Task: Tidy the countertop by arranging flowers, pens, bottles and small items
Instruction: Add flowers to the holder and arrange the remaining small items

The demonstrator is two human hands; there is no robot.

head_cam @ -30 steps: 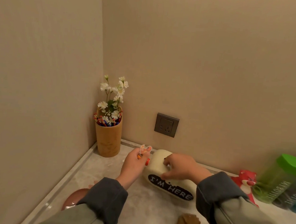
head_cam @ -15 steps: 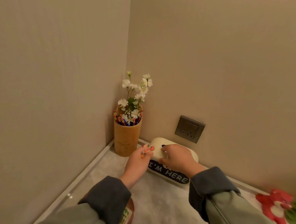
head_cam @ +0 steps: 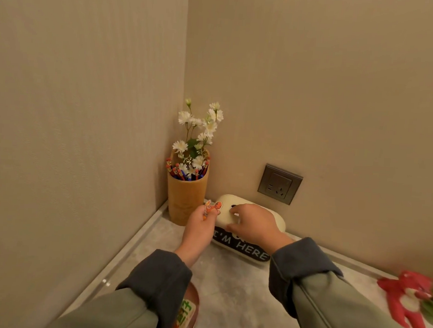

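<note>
My L hand (head_cam: 201, 224) pinches a small orange figure (head_cam: 213, 207) just beside the cup (head_cam: 186, 200). My R hand (head_cam: 252, 224) grips the cream box (head_cam: 275, 218) marked "I'M HERE", lying on the counter (head_cam: 227, 280) below the socket (head_cam: 280, 184). Cup stands in the corner w/ pens (head_cam: 176, 172) & white flowers (head_cam: 200, 127). Red plush (head_cam: 405, 300) lies far right, blurred. Brown dish (head_cam: 189, 313) is partly under my L sleeve.

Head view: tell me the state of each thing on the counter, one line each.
bamboo cup, upright in the corner, filled with pens and flowers.
cream box, lying flat, right hand gripping its top.
orange figure, pinched in the left hand, held up.
red plush toy, lying flat, blurred.
wall socket, nothing plugged in.
</note>
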